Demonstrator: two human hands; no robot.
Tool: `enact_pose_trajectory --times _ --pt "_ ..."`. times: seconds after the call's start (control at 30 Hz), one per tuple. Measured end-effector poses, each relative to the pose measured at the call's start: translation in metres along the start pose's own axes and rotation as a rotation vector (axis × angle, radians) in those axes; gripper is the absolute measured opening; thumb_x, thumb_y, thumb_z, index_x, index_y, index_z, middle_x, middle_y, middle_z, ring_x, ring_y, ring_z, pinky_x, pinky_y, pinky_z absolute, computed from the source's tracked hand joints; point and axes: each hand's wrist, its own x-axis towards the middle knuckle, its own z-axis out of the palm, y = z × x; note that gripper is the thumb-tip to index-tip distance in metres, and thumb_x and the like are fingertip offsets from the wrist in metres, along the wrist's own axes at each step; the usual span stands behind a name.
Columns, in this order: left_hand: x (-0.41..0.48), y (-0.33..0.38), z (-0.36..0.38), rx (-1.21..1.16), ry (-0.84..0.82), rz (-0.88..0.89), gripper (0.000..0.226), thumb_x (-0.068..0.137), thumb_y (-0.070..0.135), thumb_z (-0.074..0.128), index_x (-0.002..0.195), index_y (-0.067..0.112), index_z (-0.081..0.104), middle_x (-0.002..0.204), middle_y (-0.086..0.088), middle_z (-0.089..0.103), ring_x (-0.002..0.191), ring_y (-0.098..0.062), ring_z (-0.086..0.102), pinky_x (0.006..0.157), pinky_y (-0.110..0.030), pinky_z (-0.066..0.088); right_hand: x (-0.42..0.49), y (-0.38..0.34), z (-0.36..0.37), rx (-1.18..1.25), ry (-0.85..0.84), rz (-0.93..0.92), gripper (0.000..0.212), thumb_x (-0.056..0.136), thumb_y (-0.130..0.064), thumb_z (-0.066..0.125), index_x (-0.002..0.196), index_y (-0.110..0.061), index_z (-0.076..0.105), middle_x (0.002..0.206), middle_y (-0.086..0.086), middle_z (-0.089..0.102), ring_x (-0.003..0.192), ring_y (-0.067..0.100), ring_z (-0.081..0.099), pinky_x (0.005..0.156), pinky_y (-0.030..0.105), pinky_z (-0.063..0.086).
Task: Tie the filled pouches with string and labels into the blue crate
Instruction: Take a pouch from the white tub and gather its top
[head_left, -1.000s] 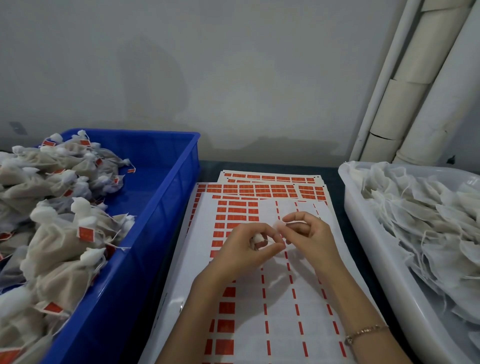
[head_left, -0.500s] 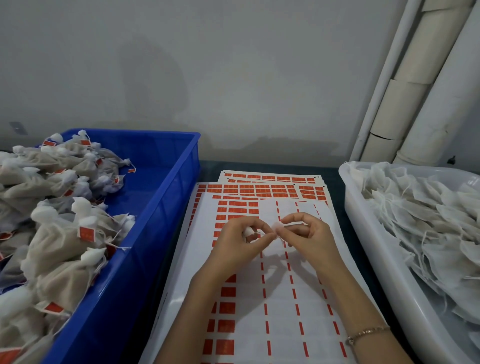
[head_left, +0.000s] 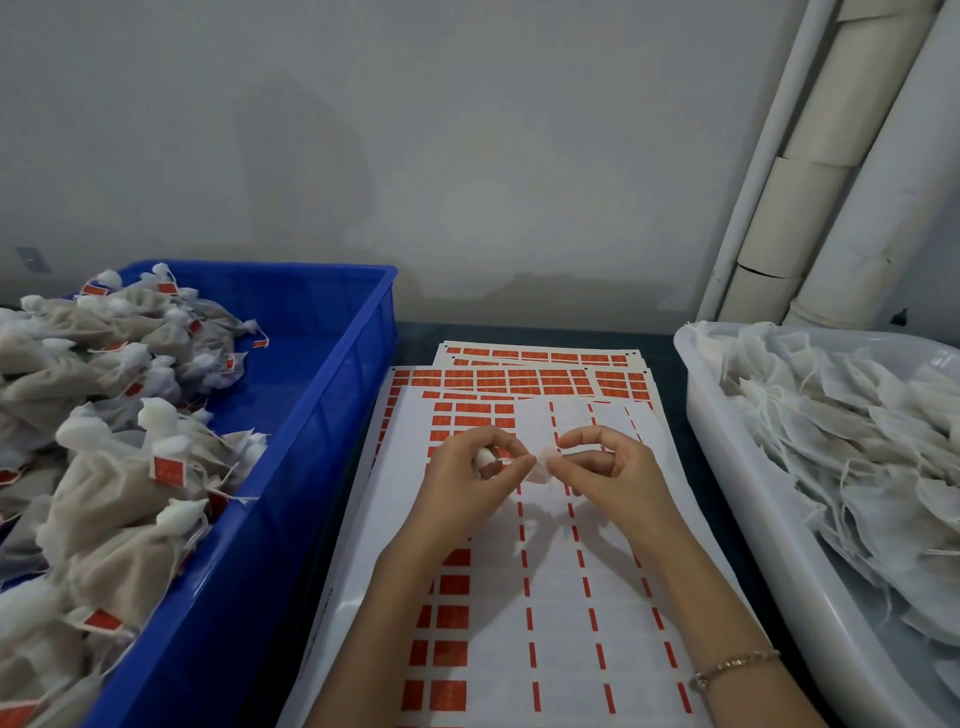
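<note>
Blue crate (head_left: 332, 415); red-and-white label sheets (head_left: 519, 597); white tub (head_left: 727, 467).

Dim, even indoor light, soft shadows, slight softness, wide-angle bending at edges

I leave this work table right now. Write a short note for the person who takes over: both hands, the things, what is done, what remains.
Left hand: fingers curled, pinching one end of a small pale piece; what it is, I cannot tell.
Right hand: pinching the other end.
Both hands are above the label sheets, centre.
Done: many tied pouches with orange labels lie in the blue crate, on the left.
Left: a heap of flat pouches with strings waits in the white tub, on the right.
</note>
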Motion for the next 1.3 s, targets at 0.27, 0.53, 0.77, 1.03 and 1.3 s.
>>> enact_pose_trajectory --times 0.27,0.53,0.77,1.03,1.3 --pt "0.000 0.001 0.001 0.019 -0.034 -0.034 0.004 0.085 0.032 0.067 0.089 0.031 0.068 0.090 0.020 0.063 0.086 -0.005 0.059 0.061 -0.004 0.040 -0.001 -0.003 -0.001 0.003 0.000 0.012 0.020 0.076 -0.034 0.076 0.090 -0.032 0.062 0.080 -0.023 0.067 0.073 -0.003 0.065 0.054 0.005 0.041" --pt "-0.001 0.001 0.001 -0.021 -0.031 -0.053 0.008 0.084 0.031 0.070 0.087 0.024 0.073 0.093 0.012 0.067 0.090 -0.008 0.060 0.068 -0.010 0.043 -0.001 -0.002 -0.002 0.032 0.036 0.028 0.021 0.075 -0.035 0.077 0.091 -0.031 0.064 0.080 -0.024 0.067 0.075 -0.002 0.065 0.059 0.008 0.042" --pt "-0.002 0.003 0.000 -0.033 -0.033 -0.084 0.007 0.083 0.028 0.070 0.078 0.033 0.068 0.088 0.019 0.065 0.088 -0.007 0.059 0.061 -0.005 0.039 -0.001 -0.003 -0.002 0.058 0.000 0.042 0.021 0.075 -0.035 0.077 0.091 -0.031 0.064 0.073 -0.024 0.067 0.073 0.003 0.066 0.063 0.014 0.047" --pt "0.000 0.004 0.001 -0.149 0.049 -0.091 0.010 0.082 0.026 0.070 0.075 0.032 0.070 0.079 0.020 0.066 0.086 -0.005 0.060 0.062 -0.007 0.041 -0.001 -0.005 0.002 0.175 -0.029 0.053 0.028 0.078 -0.040 0.071 0.102 -0.029 0.064 0.073 -0.008 0.070 0.068 0.011 0.066 0.069 0.020 0.053" --pt "0.000 0.004 0.000 -0.190 0.123 -0.087 0.011 0.082 0.024 0.070 0.076 0.032 0.068 0.080 0.018 0.065 0.082 -0.007 0.061 0.059 -0.007 0.043 -0.009 -0.013 0.007 0.146 -0.078 -0.025 0.033 0.062 -0.045 0.076 0.091 -0.036 0.065 0.082 -0.026 0.069 0.081 -0.006 0.065 0.055 0.004 0.046"
